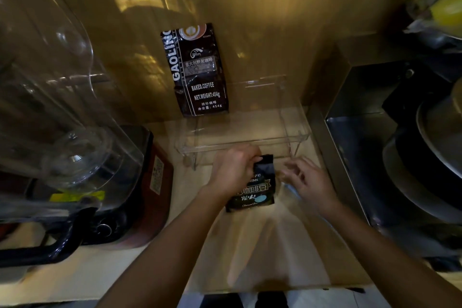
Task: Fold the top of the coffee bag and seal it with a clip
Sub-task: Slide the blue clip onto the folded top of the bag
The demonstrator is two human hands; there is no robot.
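A small black coffee bag (pixel 257 190) with white and blue lettering stands on the pale counter in the middle of the head view. My left hand (pixel 233 170) grips its top left corner, and the top flap looks bent over. Just right of the bag my right hand (pixel 306 180) hovers blurred, fingers spread, with nothing clearly in it. No clip is visible.
A larger black coffee bag (pixel 196 70) leans on the back wall. A clear plastic tray (pixel 296 130) on legs stands behind the hands. A blender with a clear jug (pixel 62 112) fills the left. A dark sink (pixel 390 147) with pans lies at the right.
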